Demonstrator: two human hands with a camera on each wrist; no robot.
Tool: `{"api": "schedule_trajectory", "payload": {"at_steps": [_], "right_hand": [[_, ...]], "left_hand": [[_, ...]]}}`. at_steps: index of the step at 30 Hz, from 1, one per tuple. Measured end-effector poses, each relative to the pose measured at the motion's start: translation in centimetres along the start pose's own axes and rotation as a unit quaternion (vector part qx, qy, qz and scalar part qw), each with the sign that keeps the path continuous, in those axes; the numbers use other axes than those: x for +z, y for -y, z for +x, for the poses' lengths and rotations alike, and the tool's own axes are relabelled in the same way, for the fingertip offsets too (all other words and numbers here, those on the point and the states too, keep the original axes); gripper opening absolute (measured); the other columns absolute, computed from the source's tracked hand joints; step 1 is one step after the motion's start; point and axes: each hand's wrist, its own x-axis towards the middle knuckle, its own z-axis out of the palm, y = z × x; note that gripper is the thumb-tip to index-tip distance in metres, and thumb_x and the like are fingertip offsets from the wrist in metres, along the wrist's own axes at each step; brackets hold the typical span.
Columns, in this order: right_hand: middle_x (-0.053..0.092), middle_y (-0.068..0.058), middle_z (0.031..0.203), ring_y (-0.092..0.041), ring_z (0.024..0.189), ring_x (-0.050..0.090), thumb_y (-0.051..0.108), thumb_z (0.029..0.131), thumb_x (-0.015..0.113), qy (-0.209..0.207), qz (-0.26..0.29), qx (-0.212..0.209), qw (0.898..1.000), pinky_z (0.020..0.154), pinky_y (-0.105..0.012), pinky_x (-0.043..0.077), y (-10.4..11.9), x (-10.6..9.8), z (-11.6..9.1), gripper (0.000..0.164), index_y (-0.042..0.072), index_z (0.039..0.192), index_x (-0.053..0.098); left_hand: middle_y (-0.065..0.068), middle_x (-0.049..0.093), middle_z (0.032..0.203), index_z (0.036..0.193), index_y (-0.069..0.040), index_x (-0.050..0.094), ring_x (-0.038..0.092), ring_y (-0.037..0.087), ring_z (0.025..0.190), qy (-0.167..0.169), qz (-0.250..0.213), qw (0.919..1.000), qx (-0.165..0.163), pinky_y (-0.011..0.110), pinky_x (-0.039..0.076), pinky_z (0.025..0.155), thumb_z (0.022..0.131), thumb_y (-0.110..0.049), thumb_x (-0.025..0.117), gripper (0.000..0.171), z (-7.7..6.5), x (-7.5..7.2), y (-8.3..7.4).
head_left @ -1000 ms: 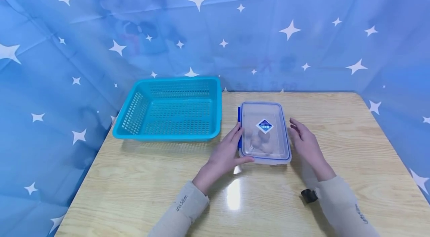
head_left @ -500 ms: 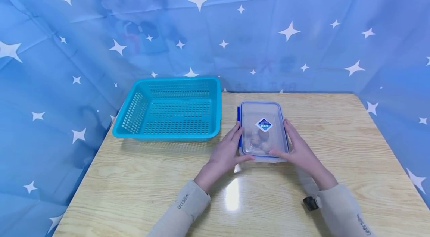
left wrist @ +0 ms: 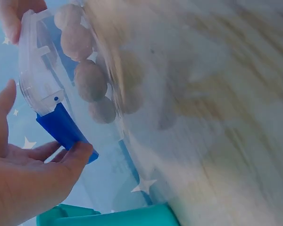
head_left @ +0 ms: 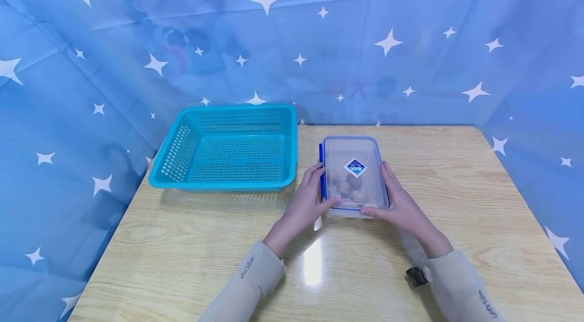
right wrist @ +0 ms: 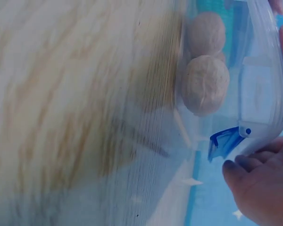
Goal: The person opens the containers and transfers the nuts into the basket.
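Note:
A clear plastic food storage box (head_left: 349, 147) with a blue-edged lid lies on the table between my hands. Several round, tan, wrinkled walnuts (right wrist: 206, 84) show through its wall. My left hand (head_left: 304, 203) holds the box's left side, thumb over the near lid edge. In the left wrist view its fingers touch a blue latch (left wrist: 63, 127) that sticks outward. My right hand (head_left: 406, 210) grips the right side, thumb on the near corner. In the right wrist view another blue latch (right wrist: 224, 143) is flared out beside the fingertips.
A turquoise perforated basket (head_left: 292, 175) stands left of the box at the table's back. The wooden table (head_left: 182, 256) ends at a blue curtain (head_left: 328, 38) with white stars. A black band (head_left: 416, 276) shows at the right cuff.
My right hand has come in from beside the box to its right side, its thumb landing on the near lid edge. The left thumb has moved slightly up onto the lid.

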Motion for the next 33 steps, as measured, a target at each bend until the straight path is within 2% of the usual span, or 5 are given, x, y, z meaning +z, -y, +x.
{"api": "schedule_trajectory", "payload": {"at_steps": [8, 15, 22, 27, 33], "right_hand": [[-0.004, -0.021, 0.167, -0.050, 0.152, 0.005, 0.037, 0.078, 0.085, 0.003, -0.001, 0.003, 1.000, 0.116, -0.072, 0.017, 0.3, 0.0, -0.1, 0.123, 0.009, 0.161, -0.002], [-0.005, -0.019, 0.168, -0.049, 0.152, 0.005, 0.037, 0.079, 0.085, 0.003, 0.000, 0.006, 1.000, 0.118, -0.070, 0.017, 0.1, 0.1, -0.1, 0.123, 0.011, 0.161, -0.003], [-0.004, -0.019, 0.168, -0.049, 0.152, 0.005, 0.036, 0.079, 0.085, 0.004, 0.001, 0.005, 1.000, 0.118, -0.070, 0.017, 0.2, 0.0, -0.1, 0.122, 0.011, 0.161, -0.003], [-0.004, -0.021, 0.167, -0.049, 0.152, 0.006, 0.036, 0.079, 0.085, 0.001, 0.001, 0.001, 1.000, 0.117, -0.070, 0.018, 0.3, -0.2, -0.2, 0.122, 0.010, 0.161, -0.003], [-0.002, -0.021, 0.167, -0.050, 0.151, 0.007, 0.036, 0.078, 0.085, -0.001, -0.005, -0.004, 1.000, 0.117, -0.070, 0.018, 0.1, -0.1, -0.2, 0.122, 0.009, 0.161, -0.001]], "left_hand": [[0.014, 0.047, 0.145, 0.155, -0.004, 0.032, 0.063, 0.023, 0.111, -0.030, -0.145, 0.9879, -0.045, 0.026, 0.058, 0.085, 0.096, -0.032, 0.067, 0.074, 1.3, 0.3, 0.9], [0.008, 0.059, 0.114, 0.153, -0.004, 0.037, 0.058, 0.017, 0.095, -0.021, -0.129, 0.9893, -0.065, 0.026, 0.051, 0.078, 0.103, -0.038, 0.053, 0.063, 1.9, 0.5, 1.2], [0.021, 0.064, 0.132, 0.145, 0.000, 0.043, 0.061, 0.036, 0.124, 0.000, -0.110, 0.9905, -0.083, 0.048, 0.051, 0.104, 0.108, -0.044, 0.032, 0.059, 2.1, 1.1, 0.9], [0.025, 0.065, 0.126, 0.138, 0.003, 0.048, 0.062, 0.041, 0.119, -0.022, -0.092, 0.9927, -0.074, 0.051, 0.051, 0.101, 0.110, -0.033, 0.028, 0.050, 2.4, 1.6, 0.8], [0.023, 0.066, 0.113, 0.128, 0.006, 0.053, 0.064, 0.036, 0.106, 0.002, -0.130, 0.9844, -0.118, 0.046, 0.054, 0.092, 0.109, -0.021, 0.029, 0.041, 2.8, 1.8, 2.2]]}}
